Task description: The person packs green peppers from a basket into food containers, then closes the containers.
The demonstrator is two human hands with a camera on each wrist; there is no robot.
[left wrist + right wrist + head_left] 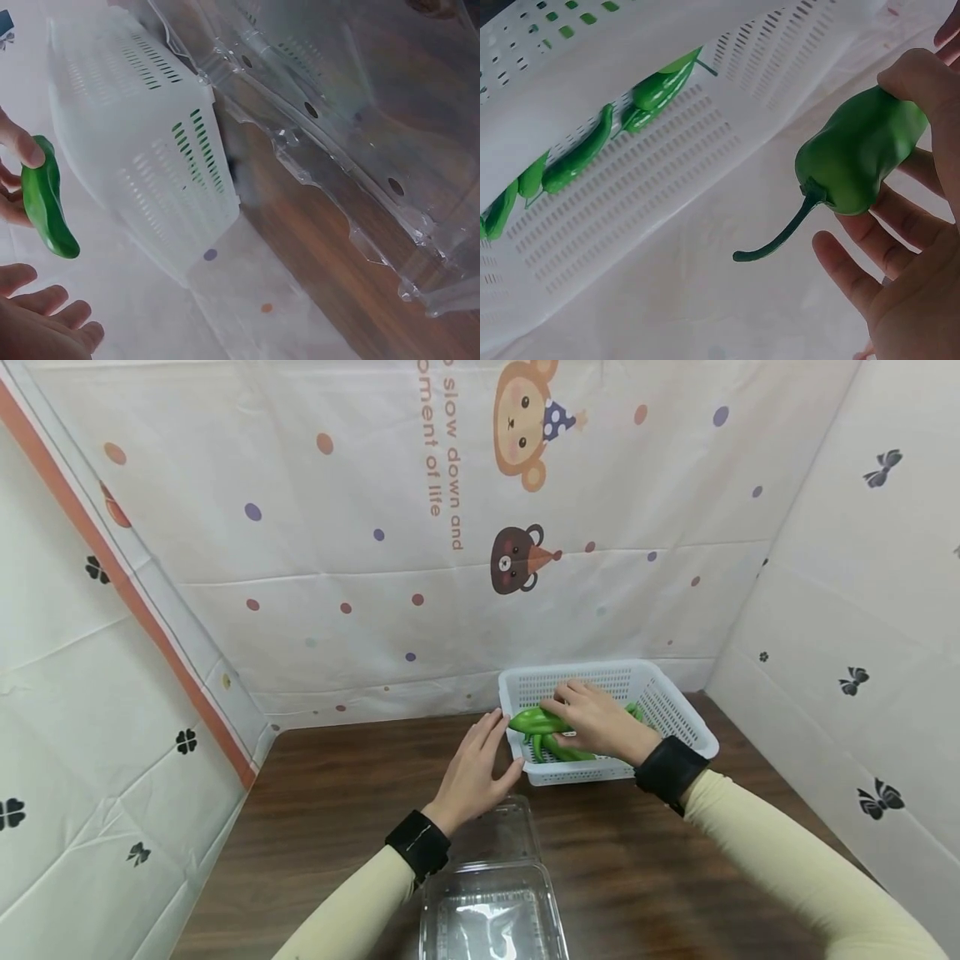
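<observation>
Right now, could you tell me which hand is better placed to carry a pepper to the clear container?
Right. The right hand already grips a green pepper above the white basket; the left hand is open beside it, holding nothing, nearer the clear container.

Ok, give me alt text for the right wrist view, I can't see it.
The right hand grips a green pepper with its curved stem pointing down-left. Behind it lies a white slotted basket with several more green peppers in it.

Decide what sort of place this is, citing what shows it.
Probably a staged tabletop booth, not a real kitchen: cartoon-printed sheets wall in a wooden table holding only a white basket of peppers and a clear container.
</observation>
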